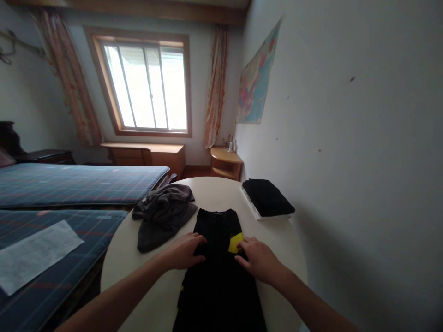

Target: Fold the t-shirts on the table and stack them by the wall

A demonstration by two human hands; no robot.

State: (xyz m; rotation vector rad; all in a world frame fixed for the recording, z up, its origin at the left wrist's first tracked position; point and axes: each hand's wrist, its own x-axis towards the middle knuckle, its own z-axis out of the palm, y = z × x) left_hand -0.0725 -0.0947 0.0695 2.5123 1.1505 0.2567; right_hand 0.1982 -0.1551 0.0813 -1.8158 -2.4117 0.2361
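A black garment (221, 286) with a yellow patch (236, 242) lies lengthwise on the round cream table (214, 186), its near end running out of the bottom of view. My left hand (185, 251) rests on its left edge, thumb apart from the fingers. On the opposite edge, beside the yellow patch, my right hand (261, 259) touches the cloth, also with thumb and fingers apart. Small yellow marks show along the garment's lower left side. A crumpled dark grey garment (166, 212) lies to the left of my left hand.
Folded black cloth (268, 197) sits on white folded cloth (273, 218) at the table's back right, near the wall (363, 161). Beds with blue plaid mattresses (86, 184) stand left, one bearing a paper sheet (38, 253). A corner shelf (226, 157) stands beyond.
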